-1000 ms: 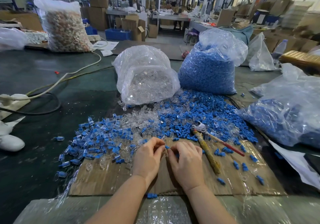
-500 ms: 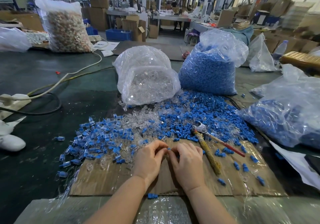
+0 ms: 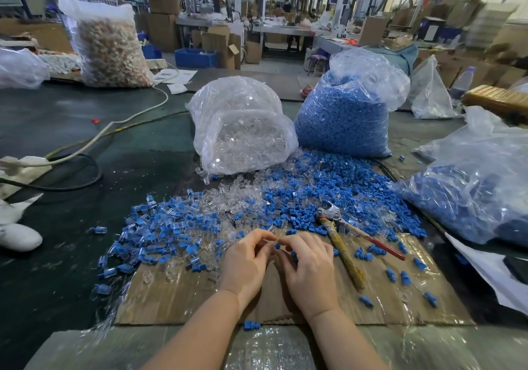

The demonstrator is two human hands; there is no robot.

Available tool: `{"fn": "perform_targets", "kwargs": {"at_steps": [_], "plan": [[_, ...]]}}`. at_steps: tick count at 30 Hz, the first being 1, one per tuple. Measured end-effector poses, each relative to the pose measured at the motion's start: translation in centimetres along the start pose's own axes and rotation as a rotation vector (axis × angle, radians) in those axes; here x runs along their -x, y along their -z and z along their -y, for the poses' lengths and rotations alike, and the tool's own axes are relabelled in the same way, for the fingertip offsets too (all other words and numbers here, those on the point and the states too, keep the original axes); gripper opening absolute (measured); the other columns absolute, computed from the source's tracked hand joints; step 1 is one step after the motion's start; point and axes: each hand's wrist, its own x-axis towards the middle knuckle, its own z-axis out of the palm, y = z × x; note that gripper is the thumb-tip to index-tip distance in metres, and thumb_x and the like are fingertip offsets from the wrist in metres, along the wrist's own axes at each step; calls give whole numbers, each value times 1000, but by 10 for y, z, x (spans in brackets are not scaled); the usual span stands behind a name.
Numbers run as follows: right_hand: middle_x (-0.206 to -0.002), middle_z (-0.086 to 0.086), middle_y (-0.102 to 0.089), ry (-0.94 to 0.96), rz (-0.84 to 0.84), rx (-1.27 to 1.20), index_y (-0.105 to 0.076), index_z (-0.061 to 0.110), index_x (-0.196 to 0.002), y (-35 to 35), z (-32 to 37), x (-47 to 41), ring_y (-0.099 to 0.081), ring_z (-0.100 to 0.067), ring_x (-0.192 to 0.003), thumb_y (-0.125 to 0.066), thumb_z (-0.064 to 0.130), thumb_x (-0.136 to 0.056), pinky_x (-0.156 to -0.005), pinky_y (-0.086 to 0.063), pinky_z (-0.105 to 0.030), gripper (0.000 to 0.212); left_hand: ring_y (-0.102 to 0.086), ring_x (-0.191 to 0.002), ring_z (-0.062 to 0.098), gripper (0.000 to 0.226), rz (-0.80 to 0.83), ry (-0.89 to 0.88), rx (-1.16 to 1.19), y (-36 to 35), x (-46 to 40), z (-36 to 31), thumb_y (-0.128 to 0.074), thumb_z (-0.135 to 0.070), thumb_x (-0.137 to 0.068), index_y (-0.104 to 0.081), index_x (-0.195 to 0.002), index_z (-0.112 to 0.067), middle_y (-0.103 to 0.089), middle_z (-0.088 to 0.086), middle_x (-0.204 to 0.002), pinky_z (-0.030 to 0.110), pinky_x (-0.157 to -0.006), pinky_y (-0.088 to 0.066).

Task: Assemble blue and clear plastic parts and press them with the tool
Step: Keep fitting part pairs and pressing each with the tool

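Both hands have lifted slightly, left hand and right hand still pinching a blue part.

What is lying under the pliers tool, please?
The pliers lie with their head on the pile of loose blue and clear parts and their handles on the cardboard sheet. What lies directly beneath the head is covered.

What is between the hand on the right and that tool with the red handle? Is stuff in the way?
Nothing big. The right hand lies just left of the tool on the cardboard. Only a few loose blue parts lie around it, and the handles are bare.
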Motion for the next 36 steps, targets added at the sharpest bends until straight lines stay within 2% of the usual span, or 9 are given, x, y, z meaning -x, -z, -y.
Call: {"fn": "perform_targets", "kwargs": {"at_steps": [9,13,16,19,28,30,32,34,36], "plan": [[-83,5,-62,14,-18,5,-67,17,-85,3,-3,-3,-59,-18,-80,-77,18,-74,-74,-39,-34,14,-59,-75,0,15,-20,41,43,-1,-1,0,-60,-10,-88,-63,-86,-25,-65,-8,-79,10,-69,-47],[-99,-3,-63,-138,-92,229,-66,14,-100,19,-23,-10,-58,-23,-94,-74,22,-77,-85,-36,-36,26,-56,-76,-3,16,-21,57,23,-1,-2,-1,-59,-13,-89,-60,-86,-29,-62,-12,-80,4,-66,-43],[-137,-9,-44,-472,180,539,-38,18,-137,35,-46,-19,-39,-25,-127,-47,47,-91,-108,-25,-48,55,-55,-79,-2,18,-14,73,9,-1,-3,-2,-58,-14,-90,-58,-85,-31,-61,-12,-82,1,-65,-41],[-153,-10,-23,-651,401,591,-11,20,-149,43,-62,-26,-21,-29,-139,-29,62,-90,-111,-11,-57,75,-56,-81,2,21,-21,110,35,-2,-5,-3,-58,-15,-89,-56,-82,-34,-61,-9,-83,3,-66,-42],[-153,-11,-19,-683,551,609,-10,16,-149,40,-57,-42,-15,-32,-140,-35,56,-87,-108,-3,-64,78,-58,-78,6,20,-27,154,110,-2,-10,-14,-58,-9,-88,-58,-82,-27,-62,-4,-84,6,-63,-44],[-150,-12,-25,-644,520,636,-16,12,-147,39,-52,-42,-19,-32,-138,-35,49,-90,-109,-5,-62,71,-59,-79,7,19,-28,159,133,-2,-11,-17,-58,-7,-88,-58,-83,-25,-63,-3,-84,7,-63,-45],[-141,-12,-36,-551,460,691,-28,10,-138,38,-48,-39,-30,-31,-129,-36,41,-91,-106,-22,-54,57,-61,-79,10,18,-34,170,169,-1,-12,-21,-57,-6,-89,-58,-84,-23,-64,1,-85,10,-61,-46],[-128,-11,-46,-434,411,731,-37,11,-125,40,-47,-38,-41,-28,-115,-38,34,-92,-94,-37,-40,41,-61,-72,10,15,-44,190,220,2,-13,-24,-57,-5,-89,-59,-86,-20,-65,5,-84,11,-56,-46],[-121,-10,-50,-364,424,747,-39,10,-119,44,-46,-40,-45,-26,-110,-41,33,-93,-87,-42,-35,35,-58,-58,4,12,-54,242,316,6,-17,-27,-56,-4,-89,-61,-91,-15,-64,7,-82,11,-50,-45]]}}
